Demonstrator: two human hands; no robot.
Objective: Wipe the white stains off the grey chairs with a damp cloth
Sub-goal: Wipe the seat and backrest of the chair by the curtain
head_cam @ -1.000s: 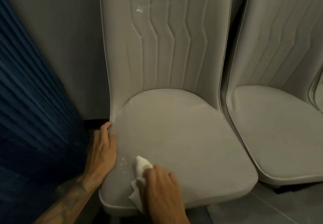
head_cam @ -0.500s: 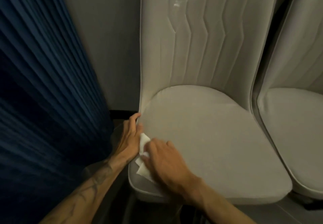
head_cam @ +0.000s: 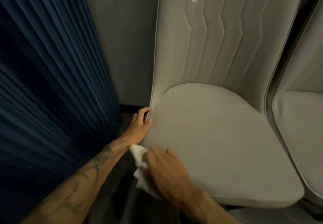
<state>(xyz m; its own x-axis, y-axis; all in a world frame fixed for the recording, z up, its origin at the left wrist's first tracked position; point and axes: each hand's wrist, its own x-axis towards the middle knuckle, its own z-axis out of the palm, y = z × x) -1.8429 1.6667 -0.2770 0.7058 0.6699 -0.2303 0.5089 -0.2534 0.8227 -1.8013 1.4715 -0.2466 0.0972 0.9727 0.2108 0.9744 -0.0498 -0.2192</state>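
The left hand (head_cam: 138,127) reaches in from 7 o'clock on a tattooed forearm and grips the grey chair (head_cam: 218,145) at the 9 o'clock edge of its seat. Its thumb lies on top of the cushion and one finger hooks round the piping where seat meets backrest; the other fingers are hidden under the rim. The right hand (head_cam: 166,173), palm down and slightly blurred, comes from 5 o'clock with bent fingers clamped over the white cloth (head_cam: 139,155), pressing it against the seat's 8 o'clock corner, beside the left wrist. The cloth is a soft crumpled wad, mostly covered by the fingers. The seat is a rounded, matte fabric pad with pale piping; the backrest has stitched zigzag channels. High on it, toward 12 o'clock, sits a small white stain (head_cam: 194,0). A second chair (head_cam: 300,118) of the same make stands just beside at 3 o'clock, cut off by the frame. A pleated dark blue curtain (head_cam: 52,66) fills the 9 o'clock side, against a plain grey wall (head_cam: 125,40).
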